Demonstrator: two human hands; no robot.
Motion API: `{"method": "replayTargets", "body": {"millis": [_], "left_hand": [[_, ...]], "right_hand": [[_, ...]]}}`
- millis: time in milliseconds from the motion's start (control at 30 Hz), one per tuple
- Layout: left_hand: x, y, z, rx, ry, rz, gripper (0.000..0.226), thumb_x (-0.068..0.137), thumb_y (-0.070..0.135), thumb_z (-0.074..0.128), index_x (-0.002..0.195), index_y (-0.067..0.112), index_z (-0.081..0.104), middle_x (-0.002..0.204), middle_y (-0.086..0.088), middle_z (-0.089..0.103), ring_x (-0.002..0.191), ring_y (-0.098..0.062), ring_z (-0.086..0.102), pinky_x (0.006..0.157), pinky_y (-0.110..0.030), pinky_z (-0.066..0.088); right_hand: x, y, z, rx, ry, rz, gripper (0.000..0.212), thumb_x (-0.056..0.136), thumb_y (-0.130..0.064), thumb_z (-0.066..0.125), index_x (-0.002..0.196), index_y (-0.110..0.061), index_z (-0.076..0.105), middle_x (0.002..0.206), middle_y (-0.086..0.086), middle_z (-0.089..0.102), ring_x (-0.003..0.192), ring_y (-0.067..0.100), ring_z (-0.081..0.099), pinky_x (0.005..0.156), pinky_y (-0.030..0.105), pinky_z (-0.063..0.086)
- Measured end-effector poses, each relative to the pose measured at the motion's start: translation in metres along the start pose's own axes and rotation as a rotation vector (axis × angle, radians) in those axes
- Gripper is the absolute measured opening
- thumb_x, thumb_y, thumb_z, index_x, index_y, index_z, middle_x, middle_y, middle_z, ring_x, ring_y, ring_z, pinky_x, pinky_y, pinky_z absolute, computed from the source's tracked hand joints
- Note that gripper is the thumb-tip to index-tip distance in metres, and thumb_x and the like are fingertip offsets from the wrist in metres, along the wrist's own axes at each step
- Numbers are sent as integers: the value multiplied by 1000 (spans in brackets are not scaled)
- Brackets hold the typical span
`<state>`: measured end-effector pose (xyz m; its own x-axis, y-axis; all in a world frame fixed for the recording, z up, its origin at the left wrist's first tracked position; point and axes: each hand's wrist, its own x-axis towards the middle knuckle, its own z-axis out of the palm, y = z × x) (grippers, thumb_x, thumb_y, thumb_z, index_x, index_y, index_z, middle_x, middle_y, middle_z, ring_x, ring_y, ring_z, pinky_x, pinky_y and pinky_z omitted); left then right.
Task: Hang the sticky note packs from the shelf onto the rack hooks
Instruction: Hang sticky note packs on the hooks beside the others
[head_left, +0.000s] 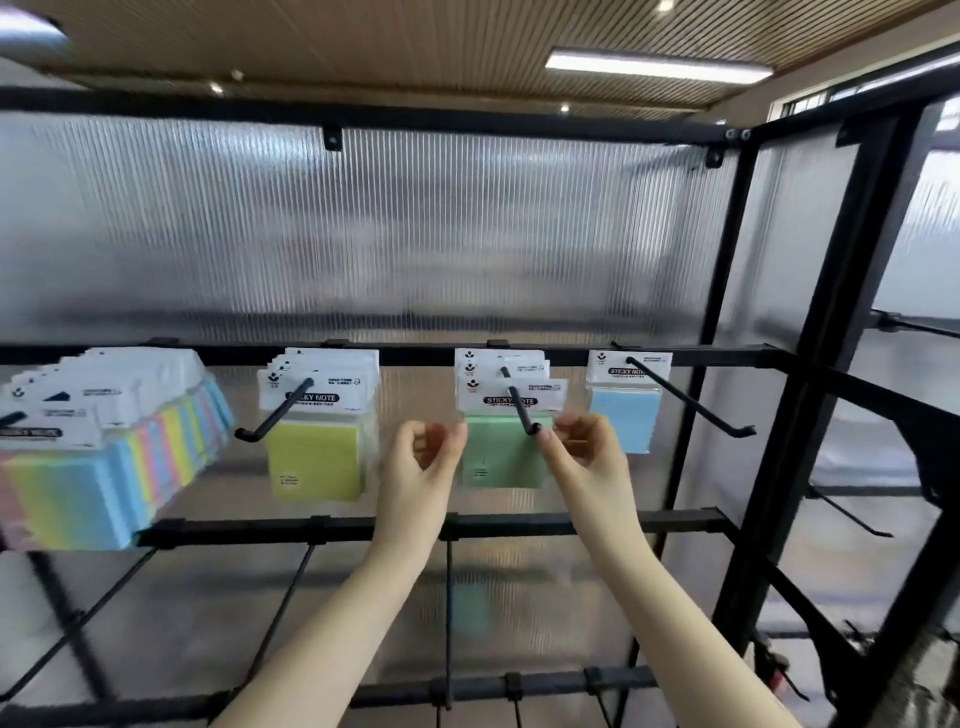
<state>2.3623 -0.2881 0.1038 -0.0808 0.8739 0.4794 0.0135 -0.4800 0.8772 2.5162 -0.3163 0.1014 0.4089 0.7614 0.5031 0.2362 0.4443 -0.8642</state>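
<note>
Two hands meet at mid-frame beside the green pack (501, 449), hung on the centre hook (521, 408). Left hand (423, 457) is curled, holding nothing; right hand (584, 449) has fingers curled with a fingertip at the hook's end, grip unclear.

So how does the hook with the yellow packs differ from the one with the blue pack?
The yellow packs' hook carries several packs; the blue pack's hook seems to hold one. The yellow packs sit well forward along their hook, while the blue pack hangs right back at the rail, leaving nearly all its hook bare. The yellow hook points left, the blue one right. Both are black, with upturned tips, on the same rail.
</note>
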Motion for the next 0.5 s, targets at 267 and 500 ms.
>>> {"method": "replayTargets", "body": {"millis": [267, 500], "left_hand": [[4, -11, 11, 151, -13, -112, 11, 93, 24, 58, 92, 14, 54, 85, 7, 58, 76, 4, 52, 61, 0, 37], [-8, -25, 1, 283, 25, -217, 7, 95, 22, 54, 94, 15, 53, 86, 11, 54, 78, 1, 50, 58, -4, 37]], "right_hand": [[8, 23, 0, -110, -12, 74, 14, 90, -24, 65, 96, -20, 54, 92, -3, 60, 82, 7, 57, 67, 6, 42], [-10, 37, -3, -157, -43, 258, 12, 95, -28, 55, 88, -18, 51, 84, 2, 61, 81, 22, 60, 75, 36, 51]]}}
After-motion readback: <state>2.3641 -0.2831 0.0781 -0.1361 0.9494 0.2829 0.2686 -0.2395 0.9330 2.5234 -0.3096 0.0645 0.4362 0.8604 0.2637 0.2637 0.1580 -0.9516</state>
